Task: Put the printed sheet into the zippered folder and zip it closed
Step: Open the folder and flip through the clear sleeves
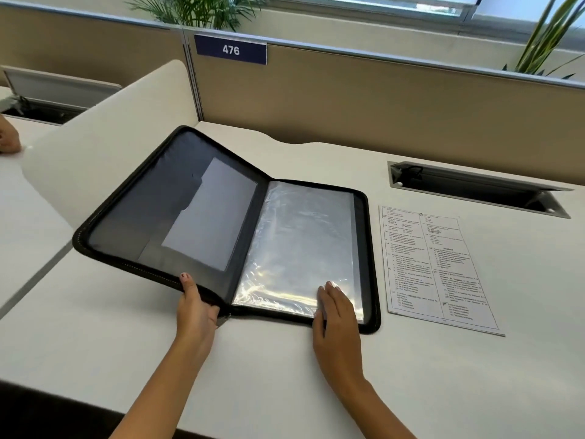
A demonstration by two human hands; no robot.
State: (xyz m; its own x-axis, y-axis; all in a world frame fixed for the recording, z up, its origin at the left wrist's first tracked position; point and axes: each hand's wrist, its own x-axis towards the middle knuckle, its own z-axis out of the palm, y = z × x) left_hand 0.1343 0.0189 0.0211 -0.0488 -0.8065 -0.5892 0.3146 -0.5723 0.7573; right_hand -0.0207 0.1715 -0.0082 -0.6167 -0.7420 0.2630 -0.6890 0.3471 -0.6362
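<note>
While the left hand (196,308) grips the zippered folder (148,223) by its raised cover, the right hand (337,315) lies flat-fingered on its sleeves (300,242).

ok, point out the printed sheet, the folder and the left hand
printed sheet (437,267): head view, middle of the printed page.
zippered folder (133,223): head view, grey lining of the raised left cover.
left hand (196,310): head view, middle of the hand.

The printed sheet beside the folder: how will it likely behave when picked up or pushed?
The printed sheet looks like one thin page lying flat on the desk right of the folder, so probably light and floppy, drooping if lifted by one corner. Pushed, it would likely slide on the smooth top.
</note>
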